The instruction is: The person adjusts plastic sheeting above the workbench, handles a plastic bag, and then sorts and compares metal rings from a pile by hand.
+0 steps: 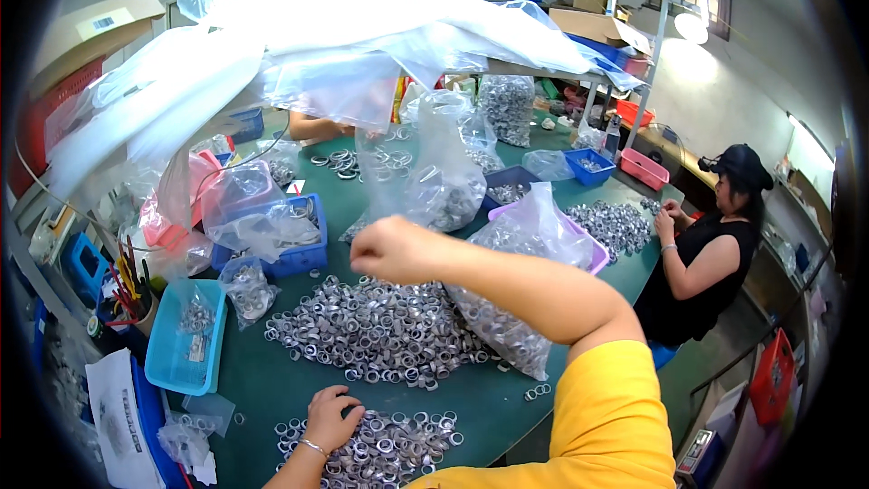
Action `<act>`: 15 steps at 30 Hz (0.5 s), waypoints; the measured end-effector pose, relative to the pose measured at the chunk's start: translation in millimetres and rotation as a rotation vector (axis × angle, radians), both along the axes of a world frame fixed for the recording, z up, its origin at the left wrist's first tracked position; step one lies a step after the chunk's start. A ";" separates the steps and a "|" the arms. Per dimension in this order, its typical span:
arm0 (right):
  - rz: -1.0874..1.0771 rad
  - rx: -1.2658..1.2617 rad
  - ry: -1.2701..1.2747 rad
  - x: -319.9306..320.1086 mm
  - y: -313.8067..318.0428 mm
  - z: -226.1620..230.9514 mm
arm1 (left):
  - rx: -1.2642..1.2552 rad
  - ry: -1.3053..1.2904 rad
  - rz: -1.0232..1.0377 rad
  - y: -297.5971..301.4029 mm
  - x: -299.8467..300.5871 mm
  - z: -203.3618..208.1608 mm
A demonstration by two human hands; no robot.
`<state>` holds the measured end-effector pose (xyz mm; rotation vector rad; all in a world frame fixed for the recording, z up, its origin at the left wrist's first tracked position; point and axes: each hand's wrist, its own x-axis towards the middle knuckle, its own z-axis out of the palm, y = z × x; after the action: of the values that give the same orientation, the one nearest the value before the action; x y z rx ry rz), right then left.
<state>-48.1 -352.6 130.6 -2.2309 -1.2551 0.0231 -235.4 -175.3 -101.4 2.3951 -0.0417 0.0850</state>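
Note:
My left hand (333,418) rests at the left edge of the nearer pile of metal rings (398,444). Its fingers are slightly bent and apart, and I see no ring held in them. Reaching across from the right, my right hand (391,250) hovers over the back of a larger heap of metal rings (380,330). Its fingers are curled in, and whatever they may hold is hidden. Under my right forearm leans a clear plastic bag (507,330) full of rings. Both piles lie loose on the green tabletop (262,398).
A turquoise basket (186,385) and a blue bin (294,261) stand at the left. Clear plastic sheeting (362,27) drapes over a shelf above the far side. A co-worker (701,244) handles rings (611,226) at the right; another person's arm (312,127) shows at the back.

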 end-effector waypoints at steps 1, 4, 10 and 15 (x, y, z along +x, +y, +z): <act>-0.021 0.049 -0.108 6.5 -14.1 6.1 | 0.037 -0.064 0.008 -2.4 -0.6 0.0; -0.300 0.182 -0.216 16.6 -57.2 41.5 | 0.073 -0.104 -0.076 1.1 -0.7 -5.1; -0.612 0.505 -0.381 67.7 -154.9 91.2 | 0.008 -0.041 -0.250 -7.1 -0.9 6.5; -0.615 0.579 -0.495 55.6 -140.8 118.8 | 0.033 -0.068 -0.264 -5.1 0.2 2.6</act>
<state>7.5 -493.4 249.4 -2.0409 -0.6108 -1.0390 -235.2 -180.4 -98.8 2.3971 -0.3925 0.0421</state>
